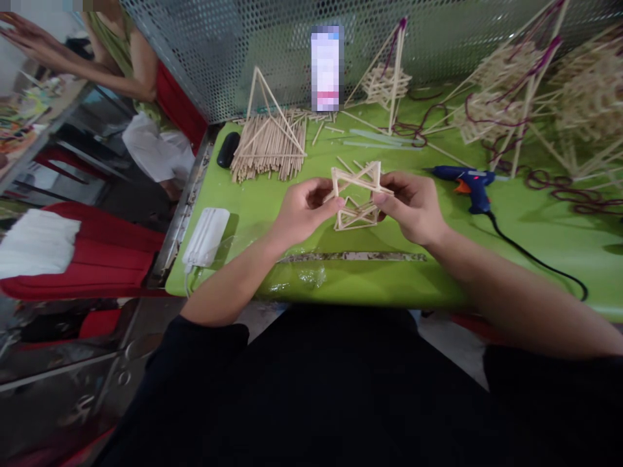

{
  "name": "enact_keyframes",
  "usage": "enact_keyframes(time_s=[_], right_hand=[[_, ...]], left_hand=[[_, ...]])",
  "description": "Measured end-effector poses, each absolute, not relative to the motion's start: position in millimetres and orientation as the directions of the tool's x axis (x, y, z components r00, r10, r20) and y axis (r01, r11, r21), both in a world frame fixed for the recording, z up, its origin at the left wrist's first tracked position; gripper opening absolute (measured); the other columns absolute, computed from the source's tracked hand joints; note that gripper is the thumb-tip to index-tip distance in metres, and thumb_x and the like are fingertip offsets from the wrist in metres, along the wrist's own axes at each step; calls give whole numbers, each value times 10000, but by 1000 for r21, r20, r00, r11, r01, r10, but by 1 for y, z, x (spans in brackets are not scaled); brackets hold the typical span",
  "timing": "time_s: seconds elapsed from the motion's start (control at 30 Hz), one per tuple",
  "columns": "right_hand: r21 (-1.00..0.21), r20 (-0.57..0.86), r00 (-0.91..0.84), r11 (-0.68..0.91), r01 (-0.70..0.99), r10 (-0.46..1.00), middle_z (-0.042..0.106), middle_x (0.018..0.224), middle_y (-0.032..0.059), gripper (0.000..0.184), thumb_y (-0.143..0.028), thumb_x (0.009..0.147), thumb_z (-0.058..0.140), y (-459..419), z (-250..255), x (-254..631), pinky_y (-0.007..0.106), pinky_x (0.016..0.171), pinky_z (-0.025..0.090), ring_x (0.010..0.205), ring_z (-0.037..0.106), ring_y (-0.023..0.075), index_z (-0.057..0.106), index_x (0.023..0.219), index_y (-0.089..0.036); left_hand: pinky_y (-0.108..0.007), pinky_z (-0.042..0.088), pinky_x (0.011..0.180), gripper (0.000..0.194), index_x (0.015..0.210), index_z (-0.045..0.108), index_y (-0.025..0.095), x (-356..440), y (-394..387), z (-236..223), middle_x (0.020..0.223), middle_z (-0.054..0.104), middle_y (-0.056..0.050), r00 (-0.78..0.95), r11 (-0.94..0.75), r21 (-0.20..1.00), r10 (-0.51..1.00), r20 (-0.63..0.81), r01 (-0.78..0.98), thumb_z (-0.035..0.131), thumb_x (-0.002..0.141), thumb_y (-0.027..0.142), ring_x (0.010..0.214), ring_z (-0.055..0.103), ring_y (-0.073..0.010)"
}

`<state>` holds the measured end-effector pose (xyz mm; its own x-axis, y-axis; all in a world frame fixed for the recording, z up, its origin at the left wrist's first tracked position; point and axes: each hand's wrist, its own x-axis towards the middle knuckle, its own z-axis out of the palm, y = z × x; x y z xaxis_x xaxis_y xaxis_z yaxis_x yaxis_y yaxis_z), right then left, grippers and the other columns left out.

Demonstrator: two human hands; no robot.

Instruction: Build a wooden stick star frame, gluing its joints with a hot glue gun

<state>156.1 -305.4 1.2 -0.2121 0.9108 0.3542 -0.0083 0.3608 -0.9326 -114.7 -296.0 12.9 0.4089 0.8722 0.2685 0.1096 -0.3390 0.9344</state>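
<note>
Between my hands, above the green table [272,227], is a small frame of thin wooden sticks [357,225], with crossed sticks in its upper and lower parts. My left hand [305,211] pinches its left side between thumb and fingers. On the other side my right hand [411,204] grips it the same way, its fingers partly hidden behind the sticks. A blue hot glue gun [470,178] lies to the right of my right hand. Beyond my left hand is a pile of loose wooden sticks [267,152], with a triangular stick frame [256,97] standing over it.
Larger stick structures with purple yarn [530,120] stand at the back right. Translucent glue sticks [384,143] lie behind my hands. A phone [325,71] leans against the perforated metal panel [233,39]. A white power strip [207,235] lies left. Another person [131,71] is at the far left.
</note>
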Motion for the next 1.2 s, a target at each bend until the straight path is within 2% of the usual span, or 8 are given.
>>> enact_keyframes(time_s=[0.13, 0.3, 0.47, 0.7, 0.87, 1.0, 1.1, 1.2], right_hand=[[-925, 374, -177, 380, 3, 910, 788, 853, 20, 606, -795, 805, 1037, -310, 2, 157, 307, 511, 612, 609, 683, 160, 854, 1034, -265], [-877, 463, -137, 475, 74, 876, 772, 844, 25, 549, -789, 912, 953, -313, 1, 158, 330, 529, 539, 622, 657, 168, 858, 1073, -273], [-835, 518, -74, 522, 171, 852, 778, 862, 55, 577, -845, 913, 904, -314, 2, 159, 368, 569, 522, 677, 646, 208, 864, 1043, -284], [-786, 564, -87, 566, 248, 821, 741, 826, 53, 594, -878, 979, 796, -317, 10, 159, 399, 624, 493, 687, 591, 210, 841, 976, -286], [-750, 606, -124, 616, 239, 786, 724, 818, 58, 568, -832, 1041, 760, -317, 15, 159, 412, 658, 493, 710, 589, 214, 840, 960, -276], [-794, 561, -122, 574, 200, 819, 748, 839, 48, 537, -810, 1033, 801, -315, 9, 160, 388, 609, 478, 693, 605, 199, 852, 1008, -277], [-834, 520, -103, 530, 151, 848, 795, 942, 57, 510, -787, 1007, 858, -312, 6, 162, 373, 619, 532, 743, 683, 205, 867, 1105, -286], [-807, 568, -40, 566, 172, 822, 813, 1101, 91, 519, -795, 1006, 853, -309, 8, 164, 395, 729, 615, 947, 770, 258, 878, 1136, -293]], left_hand=[[-257, 545, 559, 478, 1167, 846, 241, -112, -298, 14, 956, 773, -35, 373, -364, 925, 877, 302, 107, 962, 946, 649, 714, 674, -114], [-265, 616, 639, 516, 1192, 834, 221, -110, -304, 16, 982, 810, -48, 359, -418, 901, 864, 354, 117, 913, 987, 688, 776, 736, -128], [-229, 564, 591, 556, 1197, 839, 220, -110, -307, 15, 978, 817, -39, 356, -462, 871, 852, 384, 164, 864, 1007, 742, 725, 693, -106], [-217, 615, 644, 517, 1206, 841, 232, -110, -306, 11, 1017, 842, -35, 362, -494, 866, 823, 439, 73, 947, 961, 674, 790, 747, -108], [-236, 649, 685, 557, 1197, 833, 211, -108, -309, 14, 1032, 851, -55, 343, -461, 877, 852, 395, 134, 946, 949, 697, 822, 767, -120], [-217, 618, 631, 549, 1167, 836, 213, -107, -311, 17, 996, 848, -43, 335, -447, 888, 858, 390, 109, 962, 932, 693, 778, 751, -112], [-213, 608, 614, 562, 1153, 827, 212, -108, -310, 18, 986, 845, -40, 324, -441, 891, 863, 387, 111, 952, 935, 714, 768, 746, -110], [-218, 618, 620, 580, 1169, 820, 212, -108, -309, 18, 1005, 848, -45, 316, -451, 885, 861, 398, 117, 936, 946, 734, 777, 754, -112]])
